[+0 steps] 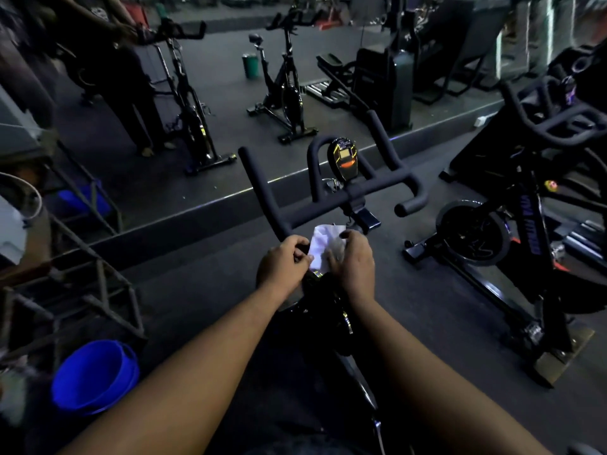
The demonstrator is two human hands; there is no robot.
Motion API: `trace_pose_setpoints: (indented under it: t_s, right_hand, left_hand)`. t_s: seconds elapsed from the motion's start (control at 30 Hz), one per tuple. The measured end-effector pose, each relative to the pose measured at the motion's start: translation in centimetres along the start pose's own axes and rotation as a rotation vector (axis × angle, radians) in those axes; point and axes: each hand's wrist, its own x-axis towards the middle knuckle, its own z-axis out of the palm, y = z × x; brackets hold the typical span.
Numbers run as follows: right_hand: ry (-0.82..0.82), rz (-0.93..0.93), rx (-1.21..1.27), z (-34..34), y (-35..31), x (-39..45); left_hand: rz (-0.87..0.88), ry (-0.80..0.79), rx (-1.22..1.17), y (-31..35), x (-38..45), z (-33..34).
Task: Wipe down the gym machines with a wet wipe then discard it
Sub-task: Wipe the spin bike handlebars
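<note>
Dim gym: dark rubber floor point(184, 290), a wall mirror point(213, 93) at twelve o'clock, blue bucket point(93, 376) at eight o'clock.

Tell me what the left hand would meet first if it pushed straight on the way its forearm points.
Probably the handlebar of the nearest spin bike: the left hand, pinching the white wipe, sits just short of the bar's left-hand bend. How far short is hard to judge from this single view.

Both hands meet at the near end of a bike's handlebar point(328, 198), the left hand point(284, 266) and right hand point(354, 264) holding a wipe point(323, 241) between them. A console point(343, 157) sits behind it, a bucket point(93, 376) on the floor to the left, a second bike point(512, 224) to the right.
</note>
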Motion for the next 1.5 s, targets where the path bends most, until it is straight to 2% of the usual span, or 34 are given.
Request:
trace_pose_setpoints:
  t_s: [0.1,0.2,0.27,0.43,0.47,0.6,0.67,0.77,0.83,0.93,1.03,1.13,1.37,1.5]
  right_hand:
    - [0.035,-0.156,-0.118,1.7,0.3,1.5]
    - [-0.153,-0.327,-0.168,3.8,1.2,0.9]
    - [-0.197,-0.363,-0.225,4.6,2.1,0.6]
    - [-0.16,-0.527,-0.423,4.2,4.8,2.5]
    - [-0.146,-0.548,-0.462,3.8,5.4,3.3]
    - [-0.103,-0.496,-0.555,2.0,6.6,7.3]
    - [-0.106,-0.518,-0.577,2.1,6.5,8.0]
    - [-0.121,-0.671,-0.541,2.4,6.3,5.4]
    - [-0.12,-0.699,-0.495,2.3,7.1,2.8]
    - [-0.064,-0.684,-0.505,2.0,7.9,2.1]
    - [0.018,-0.566,-0.576,3.0,6.3,5.8]
    - [-0.054,-0.507,-0.64,3.9,4.6,8.5]
    - [-0.026,-0.6,-0.575,2.8,7.8,2.4]
    - [-0.035,-0.577,-0.608,3.6,4.9,7.0]
  left_hand:
    - [-0.047,0.038,0.01,0.3,1.5,0.4]
    - [-0.065,0.051,0.046,0.3,2.4,1.2]
    - [-0.046,0.063,0.084,0.1,2.8,1.8]
    - [0.326,0.15,0.508,-2.0,3.4,2.1]
    - [0.366,0.128,0.557,-2.3,3.7,1.9]
    - [0.351,-0.216,0.898,-2.0,5.1,1.3]
    - [0.347,-0.305,0.982,-1.9,5.7,1.2]
    - [0.341,-0.332,0.94,-2.6,5.9,1.5]
    - [0.356,-0.324,0.934,-3.2,5.9,1.7]
    - [0.385,-0.347,0.926,-3.6,6.3,1.7]
    - [0.42,-0.366,0.959,-3.6,6.7,1.5]
    - [0.429,-0.374,0.94,-3.7,6.6,1.4]
    - [0.45,-0.379,0.882,-4.2,7.0,1.7]
    - [0.464,-0.387,0.914,-4.2,7.1,1.6]
